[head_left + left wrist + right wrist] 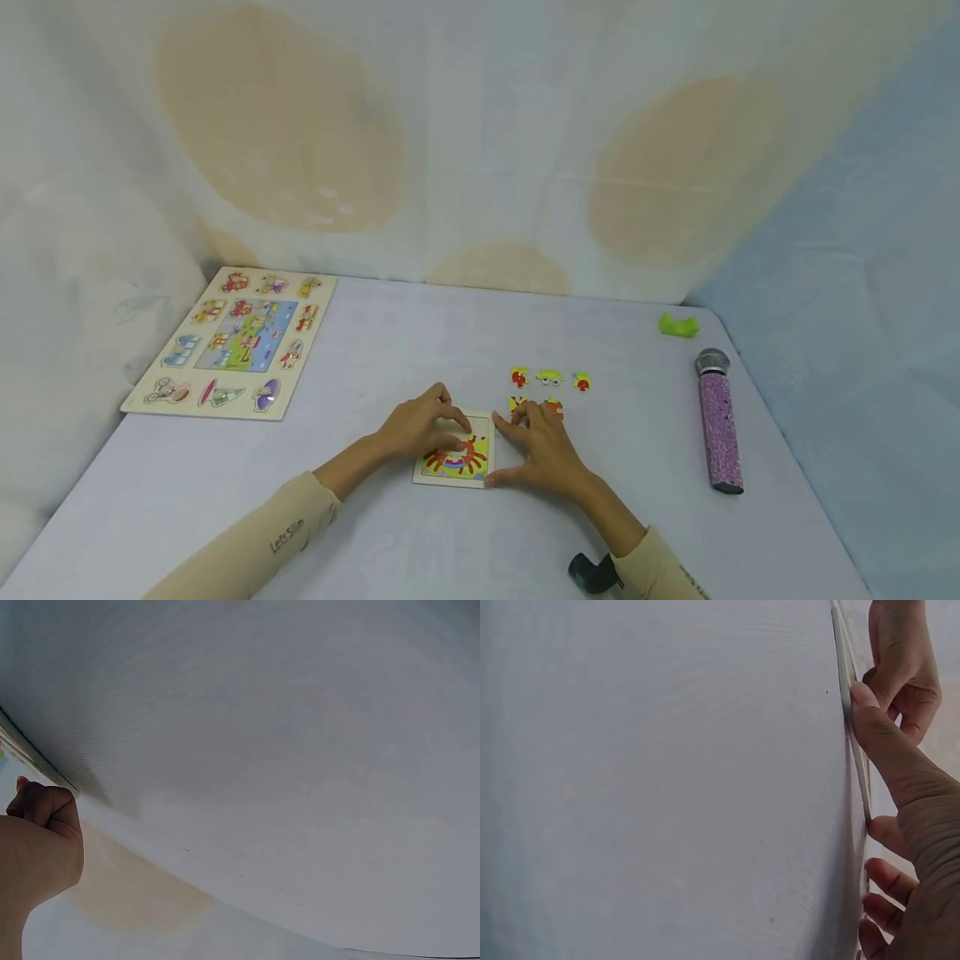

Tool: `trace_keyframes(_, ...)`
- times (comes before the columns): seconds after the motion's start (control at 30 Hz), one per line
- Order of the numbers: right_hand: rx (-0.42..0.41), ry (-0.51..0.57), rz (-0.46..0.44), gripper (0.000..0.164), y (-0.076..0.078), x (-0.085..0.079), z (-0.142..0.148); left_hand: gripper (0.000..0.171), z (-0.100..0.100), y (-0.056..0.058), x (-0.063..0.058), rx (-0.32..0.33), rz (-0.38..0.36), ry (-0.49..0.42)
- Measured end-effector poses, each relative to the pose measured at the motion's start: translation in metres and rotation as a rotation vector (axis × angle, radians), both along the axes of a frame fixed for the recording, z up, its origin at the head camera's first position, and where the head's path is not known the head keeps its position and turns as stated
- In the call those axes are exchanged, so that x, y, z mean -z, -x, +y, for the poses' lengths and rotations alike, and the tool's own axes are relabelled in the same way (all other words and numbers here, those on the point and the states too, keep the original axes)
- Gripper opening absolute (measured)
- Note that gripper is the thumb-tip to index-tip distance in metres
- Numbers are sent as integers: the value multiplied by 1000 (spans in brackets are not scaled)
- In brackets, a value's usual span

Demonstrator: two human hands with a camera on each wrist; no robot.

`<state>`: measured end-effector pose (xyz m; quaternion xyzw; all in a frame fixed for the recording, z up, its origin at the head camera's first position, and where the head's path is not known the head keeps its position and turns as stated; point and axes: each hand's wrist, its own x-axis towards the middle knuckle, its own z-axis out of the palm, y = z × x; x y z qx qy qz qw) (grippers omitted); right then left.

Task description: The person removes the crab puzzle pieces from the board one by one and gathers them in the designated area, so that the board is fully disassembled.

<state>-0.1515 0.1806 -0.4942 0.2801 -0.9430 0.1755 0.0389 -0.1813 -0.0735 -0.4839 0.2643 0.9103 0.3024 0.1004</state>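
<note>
A small square puzzle board (489, 450) with a red crab picture on yellow lies on the table. My left hand (422, 423) reaches over its left side, thumb and forefinger bent above the picture. The left hand covers part of the picture, and I cannot tell whether a piece is between its fingers. My right hand (551, 454) holds the board's right side, thumb near the front corner and forefinger near the back one. In the right wrist view, the thumb (889, 739) lies against the board's edge. Loose yellow-and-red puzzle pieces (550, 377) lie just beyond the right hand, two partly hidden by it.
A large picture board (300, 379) with vehicle shapes lies at the back left. On the right are a purple glittery microphone (720, 429) and a green object (678, 325). A black curved object (592, 573) lies by the right sleeve. Cloth walls (480, 150) enclose the table.
</note>
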Motion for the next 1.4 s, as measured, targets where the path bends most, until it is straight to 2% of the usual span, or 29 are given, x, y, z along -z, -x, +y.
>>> trace_keyframes(0.27, 3, 11, -13, 98, -1, -3, -1, 22, -2, 1, -3, 63, 66, -13)
trace_keyframes(0.53, 11, -1, -18, 99, 0, -2, 0, 27, -2, 1, -4, 62, -1, -53)
trace_keyframes(0.9, -1, -5, -21, 97, 0, -4, 1, 31, -2, -1, -3, 99, 5, -34)
trace_keyframes(1.03, -10, -25, -34, 94, 1, -7, 0, 39, -9, -4, -4, 71, 21, -8)
trace_keyframes(1.17, -14, 12, -60, 83, 1, -11, -3, 51, -23, -13, -5, 29, 51, 52)
trace_keyframes(1.4, -54, 90, -106, 66, 4, -17, -10, 91, -42, -33, 0, 0, 174, 216)
